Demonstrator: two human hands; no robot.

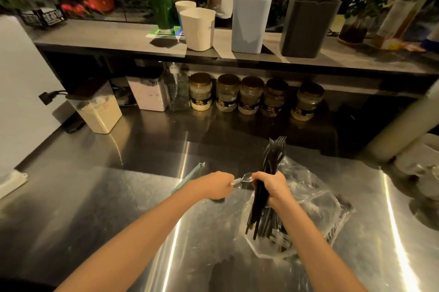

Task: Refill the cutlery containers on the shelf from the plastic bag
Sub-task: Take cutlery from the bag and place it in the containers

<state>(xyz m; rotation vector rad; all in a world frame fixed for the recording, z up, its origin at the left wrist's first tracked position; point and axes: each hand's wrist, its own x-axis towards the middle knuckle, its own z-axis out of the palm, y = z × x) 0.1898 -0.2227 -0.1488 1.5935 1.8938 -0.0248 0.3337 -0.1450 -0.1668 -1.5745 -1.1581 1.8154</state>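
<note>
My right hand (273, 188) grips a bundle of black plastic forks (270, 168), tines up, over a clear plastic bag (316, 201) lying on the steel counter (118, 196). More black cutlery sits inside the bag. My left hand (216, 186) pinches a clear plastic spoon (242, 178) whose bowl touches the bundle. On the shelf (107, 39) above stand a white container (198, 29), a pale blue container (249, 23) and a dark grey container (308, 27), the last two with cutlery showing at their tops.
A green bag clip (188, 177) lies left of my left hand. Several jars (249, 96), a pump bottle (177, 89) and storage tubs (99, 111) line the counter's back under the shelf. A green can (162, 10) and potted plant (358, 18) stand on the shelf.
</note>
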